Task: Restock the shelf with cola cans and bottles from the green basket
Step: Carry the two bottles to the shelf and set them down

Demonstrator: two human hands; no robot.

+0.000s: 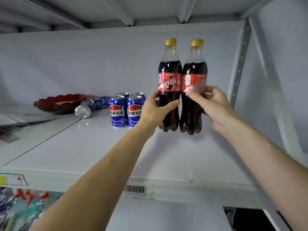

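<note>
Two cola bottles with red labels and gold caps stand upright side by side on the white shelf (83,147). My left hand (155,110) grips the left cola bottle (169,77) around its lower body. My right hand (215,104) grips the right cola bottle (194,75) at the label. The two bottles touch each other. Several blue cola cans (125,110) stand in a tight group just left of my left hand. The green basket is not in view.
A blue-labelled bottle (93,105) lies on its side behind the cans. A dark red scalloped dish (60,102) sits at the back left, with papers (20,117) beside it. A perforated metal shelf post (240,64) rises at the right. A barcode sticker (134,189) marks the shelf's front edge.
</note>
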